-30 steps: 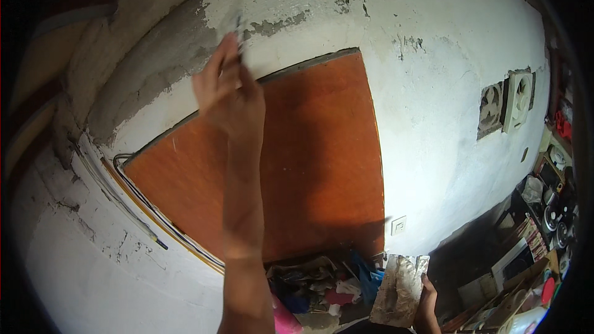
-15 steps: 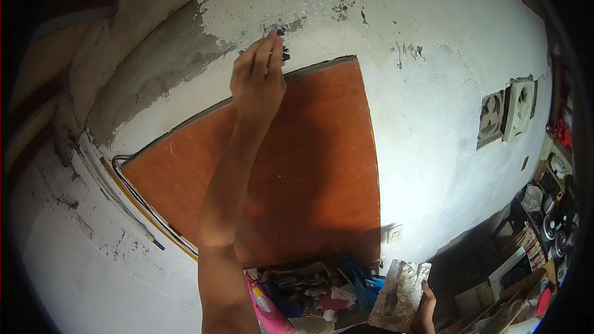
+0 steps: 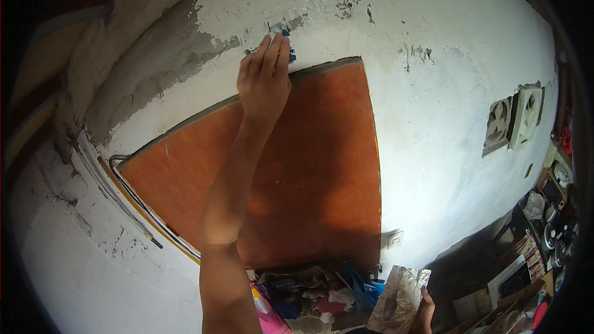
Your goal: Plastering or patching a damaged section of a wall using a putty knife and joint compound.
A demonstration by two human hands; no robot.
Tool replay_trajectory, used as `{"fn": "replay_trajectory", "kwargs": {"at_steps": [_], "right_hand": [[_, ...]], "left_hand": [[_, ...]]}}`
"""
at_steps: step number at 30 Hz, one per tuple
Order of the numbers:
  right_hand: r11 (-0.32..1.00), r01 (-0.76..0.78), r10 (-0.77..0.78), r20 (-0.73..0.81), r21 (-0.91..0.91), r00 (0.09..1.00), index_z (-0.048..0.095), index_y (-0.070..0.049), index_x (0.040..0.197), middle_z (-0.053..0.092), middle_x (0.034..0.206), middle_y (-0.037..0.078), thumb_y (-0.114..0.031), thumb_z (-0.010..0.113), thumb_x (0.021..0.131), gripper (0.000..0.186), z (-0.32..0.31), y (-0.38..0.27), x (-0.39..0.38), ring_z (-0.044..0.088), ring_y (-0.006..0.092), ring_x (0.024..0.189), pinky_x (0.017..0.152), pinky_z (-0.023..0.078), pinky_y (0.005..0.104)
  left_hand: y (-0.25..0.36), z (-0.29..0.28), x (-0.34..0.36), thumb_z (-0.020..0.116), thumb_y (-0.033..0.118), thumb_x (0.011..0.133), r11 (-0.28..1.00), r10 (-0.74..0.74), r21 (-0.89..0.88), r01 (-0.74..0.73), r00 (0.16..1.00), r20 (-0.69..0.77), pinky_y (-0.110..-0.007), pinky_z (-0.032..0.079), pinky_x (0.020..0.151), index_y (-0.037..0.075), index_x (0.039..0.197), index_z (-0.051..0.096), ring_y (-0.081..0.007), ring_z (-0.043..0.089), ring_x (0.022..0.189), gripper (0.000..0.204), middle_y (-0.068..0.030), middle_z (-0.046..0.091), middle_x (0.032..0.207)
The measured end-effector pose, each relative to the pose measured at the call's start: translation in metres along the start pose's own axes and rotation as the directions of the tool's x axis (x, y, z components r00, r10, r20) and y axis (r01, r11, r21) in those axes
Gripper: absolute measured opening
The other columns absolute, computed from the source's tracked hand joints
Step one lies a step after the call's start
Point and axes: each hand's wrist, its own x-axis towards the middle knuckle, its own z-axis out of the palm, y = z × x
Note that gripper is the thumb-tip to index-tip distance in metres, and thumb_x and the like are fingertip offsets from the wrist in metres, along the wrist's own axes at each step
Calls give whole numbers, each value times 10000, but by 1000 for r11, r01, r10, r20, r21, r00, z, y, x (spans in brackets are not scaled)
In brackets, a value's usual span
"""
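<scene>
High on the patchy white wall, my left hand grips a small dark scraper, mostly hidden by my fingers, against a grey scuffed patch. Just beneath it is an orange door-like panel with a dark top edge. At the lower right, my right hand holds a crumpled, silvery, smeared sheet or board by its right edge.
Cables run along the panel's left side. A vent block and a wall switch are on the right. Cluttered cloths and bags lie below the panel, and piled household items line the right.
My left hand, blurred a second ago, has moved right and now rests against the wall, barely shifted since half a second ago. My right hand and the silvery sheet sit slightly lower.
</scene>
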Motion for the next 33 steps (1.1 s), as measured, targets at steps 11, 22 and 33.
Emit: {"fn": "replay_trajectory", "kwargs": {"at_steps": [11,22,33], "right_hand": [[997,-68,67,41,27,997,467,-65,1343,586,1226,142,-432,450,926,556,24,-1,0,554,332,1114,950,432,439],[1000,-26,26,-21,-11,999,425,-51,1384,558,1267,185,-481,452,881,662,1,6,6,560,373,1116,948,445,504],[997,24,-26,-25,-68,999,476,-51,1336,586,1235,164,-449,461,897,592,7,5,4,565,370,1097,951,444,483]], "left_hand": [[8,10,-14,606,46,825,1000,6,-18,-4,995,99,-333,505,729,75,1130,627,-186,645,1039,307,-28,617,1165],[7,-37,13,603,17,790,994,-44,-95,56,992,120,-328,498,720,83,1113,647,-170,659,1000,333,-9,652,1138],[12,-10,2,632,10,767,995,30,-94,-26,998,51,-333,496,699,102,1113,655,-172,662,978,358,-18,674,1093]]}}
